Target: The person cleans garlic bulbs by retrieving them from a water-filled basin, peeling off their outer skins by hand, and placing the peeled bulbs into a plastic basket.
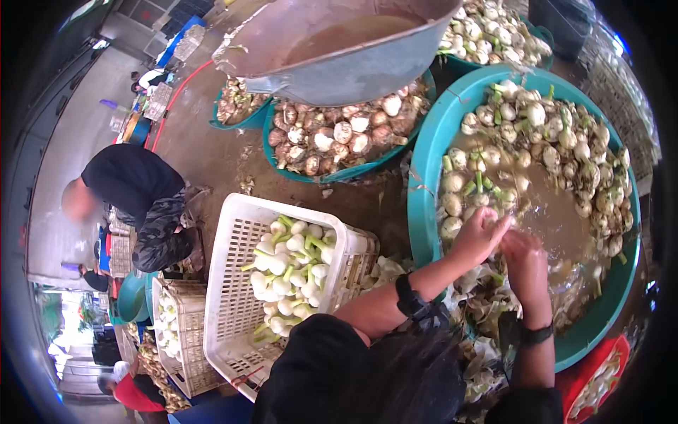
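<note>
Left hand [484,237] and right hand [524,268] close together over the big turquoise tub [422,162]; left fingers curled narrow, right hand blurred, cannot tell whether holding anything. Pale bulbs [533,113] heaped at the tub's far and right sides, more at its left in cloudy water [558,219]; peelings [487,290] near, by the forearms. Possible slip of a bulb from the fingers, through wet, smooth skin; possible tumble from the right-hand heap, through a knock from the right hand; possible loss of small pieces from view, through murky water; possible wetting of the wristbands, through low reach. By count: two hands, two wristbands [413,300], one big tub, three smaller turquoise tubs beyond (middle one [346,173], left one [247,121], right one [462,66]), one metal basin [367,67], one red basin [614,353] at near right, one white crate [236,283] at left with roughly thirty clean bulbs [289,261] or more, one second crate [187,339] farther left, one bent co-worker [134,184]. Bulbs in the tubs too many and overlapping for a sure count.
</note>
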The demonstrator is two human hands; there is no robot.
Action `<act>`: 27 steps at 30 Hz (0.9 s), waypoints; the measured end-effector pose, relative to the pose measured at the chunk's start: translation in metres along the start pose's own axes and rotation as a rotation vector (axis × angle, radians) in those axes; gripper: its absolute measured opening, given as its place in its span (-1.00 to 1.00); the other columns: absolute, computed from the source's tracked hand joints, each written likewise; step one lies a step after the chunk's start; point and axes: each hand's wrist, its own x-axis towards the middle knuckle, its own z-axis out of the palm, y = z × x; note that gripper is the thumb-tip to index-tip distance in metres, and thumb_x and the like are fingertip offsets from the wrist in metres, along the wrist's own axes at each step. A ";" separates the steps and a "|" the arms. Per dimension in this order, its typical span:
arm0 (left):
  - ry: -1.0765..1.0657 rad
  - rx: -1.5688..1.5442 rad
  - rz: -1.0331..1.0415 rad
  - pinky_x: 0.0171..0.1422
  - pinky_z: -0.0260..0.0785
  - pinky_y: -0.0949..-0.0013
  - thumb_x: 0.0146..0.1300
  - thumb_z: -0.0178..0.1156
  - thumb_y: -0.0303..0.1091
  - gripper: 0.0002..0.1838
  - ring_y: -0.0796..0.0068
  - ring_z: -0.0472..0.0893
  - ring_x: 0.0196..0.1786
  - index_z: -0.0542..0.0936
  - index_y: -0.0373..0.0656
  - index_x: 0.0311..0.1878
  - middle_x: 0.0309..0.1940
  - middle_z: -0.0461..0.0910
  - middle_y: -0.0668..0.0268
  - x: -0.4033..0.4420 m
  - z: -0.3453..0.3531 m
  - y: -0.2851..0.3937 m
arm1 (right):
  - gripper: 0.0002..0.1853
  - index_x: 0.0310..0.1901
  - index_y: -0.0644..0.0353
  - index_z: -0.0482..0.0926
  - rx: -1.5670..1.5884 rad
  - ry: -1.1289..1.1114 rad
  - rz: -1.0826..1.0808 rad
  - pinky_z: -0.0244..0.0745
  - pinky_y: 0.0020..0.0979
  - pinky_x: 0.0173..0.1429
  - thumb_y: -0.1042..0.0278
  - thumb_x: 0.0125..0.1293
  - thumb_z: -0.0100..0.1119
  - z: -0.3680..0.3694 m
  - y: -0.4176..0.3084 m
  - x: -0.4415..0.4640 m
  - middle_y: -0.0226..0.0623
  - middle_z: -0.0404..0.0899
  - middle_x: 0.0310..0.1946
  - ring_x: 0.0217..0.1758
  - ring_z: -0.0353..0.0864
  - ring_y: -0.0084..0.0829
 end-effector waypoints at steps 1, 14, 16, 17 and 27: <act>-0.169 0.147 -0.069 -0.24 0.35 0.37 0.23 0.06 0.01 -0.49 0.48 0.47 -0.39 0.39 -0.31 -0.05 -0.46 0.47 0.27 -0.003 -0.013 0.016 | -0.89 -0.35 0.27 0.56 0.039 -0.195 -0.008 0.43 -0.28 -0.31 0.44 0.12 0.10 -0.005 -0.001 -0.004 -0.05 0.54 -0.43 -0.39 0.51 -0.13; -0.485 -0.016 -0.216 -0.22 0.35 0.48 0.18 0.13 -0.28 -0.74 0.64 0.47 -0.35 0.53 -0.34 -0.28 -0.44 0.55 0.28 -0.009 -0.024 0.022 | -0.78 -0.46 0.38 0.44 0.537 -0.353 0.440 0.18 -0.39 -0.53 0.39 0.24 0.02 0.001 -0.007 -0.023 -0.25 0.20 -0.76 -0.61 0.14 -0.61; -0.499 0.031 -0.216 -0.20 0.34 0.49 0.18 0.13 -0.29 -0.75 0.64 0.48 -0.32 0.53 -0.34 -0.26 -0.43 0.55 0.31 -0.005 -0.028 0.019 | -0.79 -0.48 0.37 0.44 0.423 -0.370 0.443 0.23 -0.38 -0.52 0.41 0.23 0.01 -0.005 -0.023 -0.021 -0.21 0.21 -0.75 -0.61 0.23 -0.59; -0.524 0.131 -0.183 -0.18 0.34 0.50 0.18 0.12 -0.30 -0.73 0.64 0.48 -0.30 0.52 -0.35 -0.21 -0.42 0.56 0.31 -0.007 -0.028 0.019 | -0.80 -0.49 0.36 0.44 0.280 -0.327 0.306 0.26 -0.35 -0.51 0.43 0.23 -0.01 0.000 -0.021 -0.025 -0.19 0.22 -0.75 -0.62 0.28 -0.57; -0.599 0.027 -0.216 -0.16 0.34 0.50 0.13 0.09 -0.38 -0.70 0.65 0.49 -0.26 0.51 -0.36 -0.11 -0.33 0.55 0.30 -0.005 -0.027 0.028 | -0.78 -0.47 0.35 0.46 0.607 -0.336 0.491 0.30 -0.49 -0.52 0.45 0.27 -0.11 0.004 -0.018 -0.034 -0.44 0.40 -0.68 -0.64 0.31 -0.63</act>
